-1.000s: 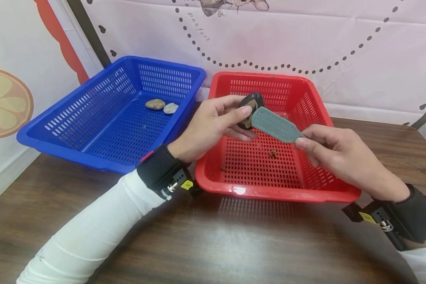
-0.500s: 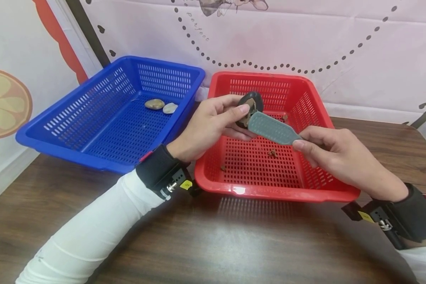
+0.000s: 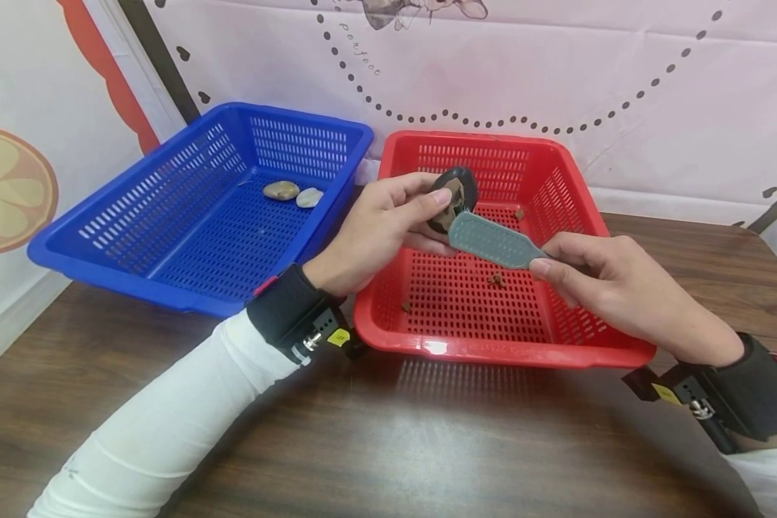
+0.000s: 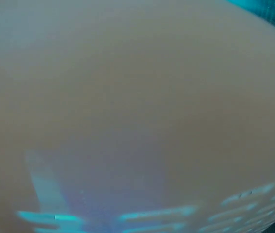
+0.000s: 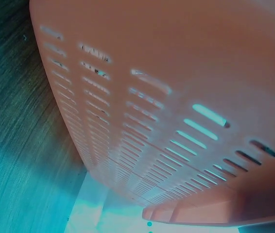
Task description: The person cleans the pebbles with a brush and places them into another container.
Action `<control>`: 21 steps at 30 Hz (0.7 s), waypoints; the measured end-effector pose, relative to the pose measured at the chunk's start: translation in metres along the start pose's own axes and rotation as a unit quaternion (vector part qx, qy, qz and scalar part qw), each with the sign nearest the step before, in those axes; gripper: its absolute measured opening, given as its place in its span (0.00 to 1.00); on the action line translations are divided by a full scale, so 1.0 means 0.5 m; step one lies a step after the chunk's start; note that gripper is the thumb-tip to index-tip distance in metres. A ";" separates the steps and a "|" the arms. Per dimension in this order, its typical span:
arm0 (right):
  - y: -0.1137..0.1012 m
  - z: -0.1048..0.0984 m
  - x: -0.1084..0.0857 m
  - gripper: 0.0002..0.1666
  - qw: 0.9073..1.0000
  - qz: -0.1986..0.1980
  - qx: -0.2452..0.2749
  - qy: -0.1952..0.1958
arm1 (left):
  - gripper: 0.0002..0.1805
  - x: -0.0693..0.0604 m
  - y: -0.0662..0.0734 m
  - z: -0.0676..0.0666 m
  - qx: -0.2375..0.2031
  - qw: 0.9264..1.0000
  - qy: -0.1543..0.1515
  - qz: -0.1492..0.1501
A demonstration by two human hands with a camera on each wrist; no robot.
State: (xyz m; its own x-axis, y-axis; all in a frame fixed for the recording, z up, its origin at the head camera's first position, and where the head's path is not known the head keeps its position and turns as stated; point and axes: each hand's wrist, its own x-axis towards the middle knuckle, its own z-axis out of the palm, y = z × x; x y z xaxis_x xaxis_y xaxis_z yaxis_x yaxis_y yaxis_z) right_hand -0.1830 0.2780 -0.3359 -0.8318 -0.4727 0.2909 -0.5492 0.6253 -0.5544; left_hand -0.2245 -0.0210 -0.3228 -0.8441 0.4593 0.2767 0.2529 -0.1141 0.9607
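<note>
In the head view my left hand (image 3: 388, 223) grips a dark oval stone (image 3: 463, 188) with brown, mud-like patches, thumb on its near face, above the red basket (image 3: 505, 352). My right hand (image 3: 621, 288) pinches the narrow end of a grey-green brush (image 3: 495, 241), whose wide head touches or nearly touches the stone's lower right edge. Its bristles face the stone and are mostly hidden. Small brown crumbs (image 3: 496, 280) lie on the basket floor. Neither hand shows in the wrist views, where slotted basket wall (image 5: 142, 111) fills much of the right one.
A blue basket (image 3: 123, 288) stands to the left on the wooden table (image 3: 388, 446), with a tan stone (image 3: 281, 190) and a whitish stone (image 3: 309, 198) inside. A printed pale cloth (image 3: 557, 65) hangs behind both baskets.
The brush has slid down and left along the stone, with my right hand following slightly. The stone has tilted a little in my left hand, and more of its brown-patched face shows.
</note>
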 end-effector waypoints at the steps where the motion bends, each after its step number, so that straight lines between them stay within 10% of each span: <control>1: -0.001 0.000 0.000 0.05 1.000 -0.002 0.000 -0.002 | 0.19 0.000 0.000 0.000 -0.002 1.000 0.002 -0.002; 21: 0.001 0.003 0.002 0.11 0.999 -0.040 -0.005 -0.015 | 0.19 0.003 -0.005 -0.001 0.040 0.999 0.004 -0.023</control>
State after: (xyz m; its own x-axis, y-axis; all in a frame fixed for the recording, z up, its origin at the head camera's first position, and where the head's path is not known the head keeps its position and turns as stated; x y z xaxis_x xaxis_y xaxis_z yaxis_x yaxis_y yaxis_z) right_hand -0.1838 0.2769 -0.3369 -0.7827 -0.5400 0.3096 -0.6145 0.5914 -0.5221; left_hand -0.2263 -0.0204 -0.3247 -0.8596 0.4550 0.2323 0.2500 -0.0219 0.9680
